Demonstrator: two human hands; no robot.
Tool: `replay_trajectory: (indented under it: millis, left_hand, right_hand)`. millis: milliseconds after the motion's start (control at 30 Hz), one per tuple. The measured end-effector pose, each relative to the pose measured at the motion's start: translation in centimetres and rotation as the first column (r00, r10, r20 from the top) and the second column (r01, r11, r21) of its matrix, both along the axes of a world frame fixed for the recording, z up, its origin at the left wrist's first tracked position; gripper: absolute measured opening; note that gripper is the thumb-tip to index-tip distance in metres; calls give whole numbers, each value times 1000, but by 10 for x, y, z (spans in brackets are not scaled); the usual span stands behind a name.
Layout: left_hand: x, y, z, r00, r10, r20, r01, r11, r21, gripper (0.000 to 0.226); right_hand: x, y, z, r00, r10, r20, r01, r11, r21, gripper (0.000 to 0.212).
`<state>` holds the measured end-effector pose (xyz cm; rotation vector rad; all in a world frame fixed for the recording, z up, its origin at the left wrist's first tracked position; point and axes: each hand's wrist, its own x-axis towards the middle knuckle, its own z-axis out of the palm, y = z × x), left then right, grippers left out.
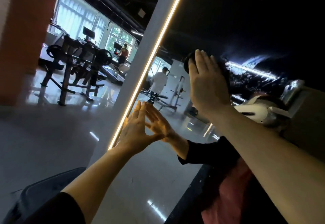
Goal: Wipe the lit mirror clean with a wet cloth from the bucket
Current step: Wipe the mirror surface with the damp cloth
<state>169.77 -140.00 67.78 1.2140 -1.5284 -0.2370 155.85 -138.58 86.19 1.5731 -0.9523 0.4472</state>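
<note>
The lit mirror (154, 174) fills the right half of the tilted view, with a glowing light strip (158, 35) along its left edge. My left hand (133, 132) lies flat against the glass just beside the strip, fingers straight, meeting its own reflection. Higher and to the right, my right hand (207, 81) presses a dark cloth (189, 62) flat onto the mirror with straight fingers. The cloth shows around the fingertips and past the hand's right side. A streaky wet patch (253, 70) glints on the glass right of the cloth. No bucket is in view.
Left of the mirror stand an orange pillar (22, 30) and weight machines (77, 60) on a glossy floor. A person (123, 53) is on a treadmill by the windows. A dark grey object (35, 197) sits low at the left. Another person appears reflected in the mirror.
</note>
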Motion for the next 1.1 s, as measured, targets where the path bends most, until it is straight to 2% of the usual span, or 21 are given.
replay_trajectory:
  millis: [100,167,233,300,400,433,500,633,667,700,767,833,900,967,1067,1100]
  left_hand:
    - [-6,-5,-6,1000,-22,4,22,999,46,130]
    - [-6,-3,-7,1000,-8,-9,8,1000,21,128]
    - [-3,-1,-7,1000,7,-21,-7,1000,4,123]
    - [1,-2,-13,1000,13,-28,-14,1000,-7,122]
    - [3,-7,-25,999,-1,-35,1,1000,20,126]
    - [3,-8,-27,999,0,-40,1,1000,28,126]
    - [2,-10,-28,999,13,-52,-12,1000,22,126]
    - [-1,-5,-32,996,52,-71,-51,999,8,122]
    - [-2,-2,-34,997,57,-61,-56,998,23,120]
    - [-3,0,-36,997,58,-48,-56,998,42,120]
    - [-4,3,-38,998,56,-22,-54,995,84,120]
    - [-3,3,-37,999,55,3,-54,991,125,120]
    - [-2,4,-35,999,45,16,-47,988,145,119]
    - [-1,5,-31,999,49,14,-50,987,153,120]
    - [-5,12,-25,996,91,-24,-87,984,155,114]
    - [-6,15,-24,993,113,-40,-106,983,147,109]
  right_hand:
    - [8,-2,-22,992,26,-121,-13,994,105,59]
    - [12,-1,-48,959,48,-278,12,978,209,64]
    - [14,6,-63,927,55,-370,51,961,272,55]
    - [19,0,-51,948,81,-309,-17,979,204,44]
    - [29,-15,-11,998,23,-62,-19,997,69,51]
    - [33,-19,-5,999,11,-35,-9,999,52,52]
    - [40,-25,-14,996,4,-88,3,997,76,52]
    - [49,-24,-79,931,89,-355,28,950,312,48]
    - [50,-22,-84,920,105,-377,31,941,337,47]
    - [53,-20,-79,927,105,-360,20,946,325,44]
    - [59,-25,-56,960,58,-275,-12,986,166,46]
    - [62,-34,-24,995,12,-95,-8,999,36,59]
    - [64,-39,-10,999,20,-49,-17,998,61,58]
    - [66,-39,-23,988,52,-144,-38,995,97,53]
    - [60,-28,-72,896,142,-421,-9,953,302,44]
    - [56,-22,-82,873,178,-455,25,914,405,39]
